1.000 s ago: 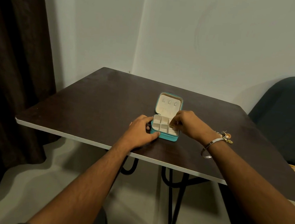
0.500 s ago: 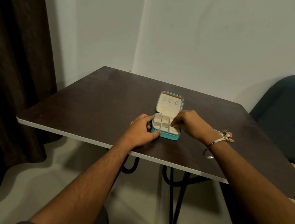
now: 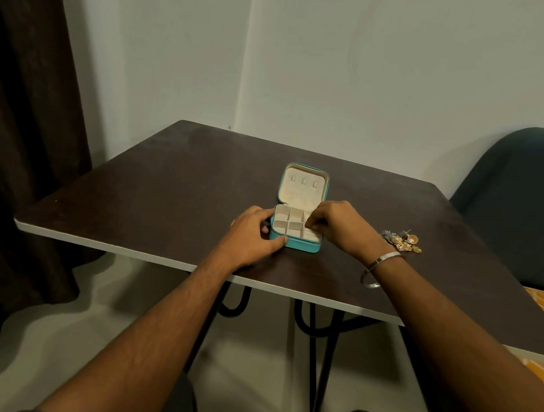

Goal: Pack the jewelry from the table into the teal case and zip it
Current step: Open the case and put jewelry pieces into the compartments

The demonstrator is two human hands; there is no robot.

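Fingers (image 3: 310,223) of the right hand (image 3: 336,226) are curled down into the right side of the teal case (image 3: 295,239), bunched together over its compartments, and whether they pinch a small piece of jewelry cannot be told, since the knuckles cover the tips and whatever lies beneath them. That hand also hides the right-hand compartments and the lower right corner of the lid. Opposite it, the left hand (image 3: 254,234) grips the case's left wall, thumb against the near front edge and fingers wrapped round the far side, where their tips are out of sight. The case sits at the middle of the frame on the dark table (image 3: 150,192), near its front edge, open, with its lid (image 3: 303,184) tilted back toward the wall; from front edge to lid top it runs away from the viewer, nearly straight up the frame. Three small tabs show inside the lid, and the visible cream compartments look bare. Right of the case, just beyond the right wrist, a small heap of jewelry (image 3: 402,241) lies on the table, too tangled and small to sort into pieces. A silver bangle (image 3: 379,269) circles the right wrist.
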